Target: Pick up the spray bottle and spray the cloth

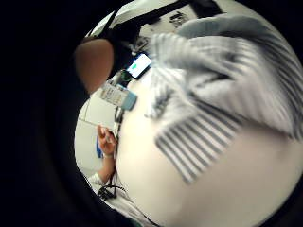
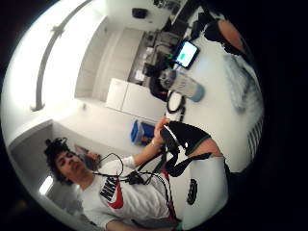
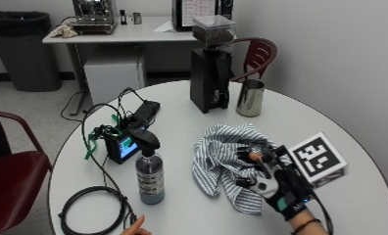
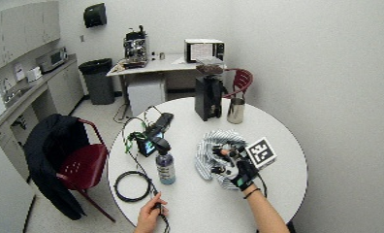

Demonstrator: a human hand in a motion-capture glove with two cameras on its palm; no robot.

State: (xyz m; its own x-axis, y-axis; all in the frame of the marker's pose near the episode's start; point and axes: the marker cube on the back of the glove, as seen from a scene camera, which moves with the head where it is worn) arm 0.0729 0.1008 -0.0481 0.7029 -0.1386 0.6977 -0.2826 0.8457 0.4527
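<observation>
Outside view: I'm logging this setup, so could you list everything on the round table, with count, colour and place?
Round white table: one, bearing all below.
Clear spray bottle with black trigger head: one, upright, beside the cloth.
Striped white-and-grey cloth: one, crumpled, centre.
Black coffee grinder: one, far side.
Steel cup: one, beside the grinder.
Small black device with lit screen: one, behind the bottle.
Coiled black cable: one, near edge.
Gloved right hand: over the cloth, fingers spread.
Bare hand: near edge.
</observation>
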